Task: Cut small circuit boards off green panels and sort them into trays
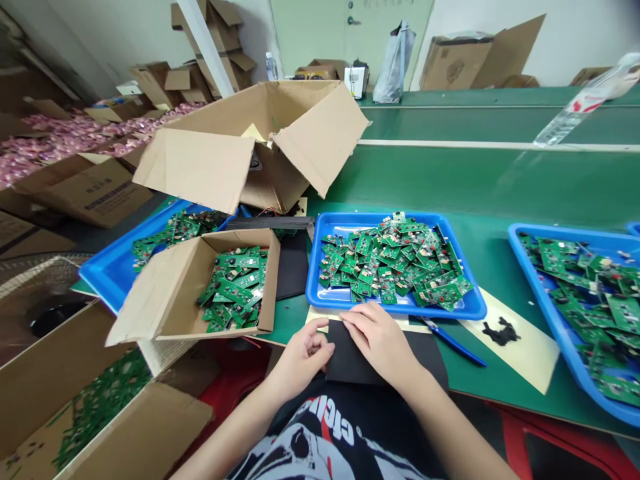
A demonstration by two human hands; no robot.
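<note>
A black sheet lies at the table's front edge, close to my body. My right hand rests on it with the fingers stretched forward and lying flat. At the sheet's left edge is my left hand, its fingers curled and thumb bent in; whatever they may hold is too small to tell. Pale yellow paper shows beneath and beyond the sheet. Just ahead of both hands stands a blue tray heaped with green circuit boards.
An open carton of boards stands left, with a larger carton behind it. Blue-handled tweezers or a similar tool and yellow paper with black scraps lie right, before another blue tray. A co-worker's hand holds a bottle at upper right.
</note>
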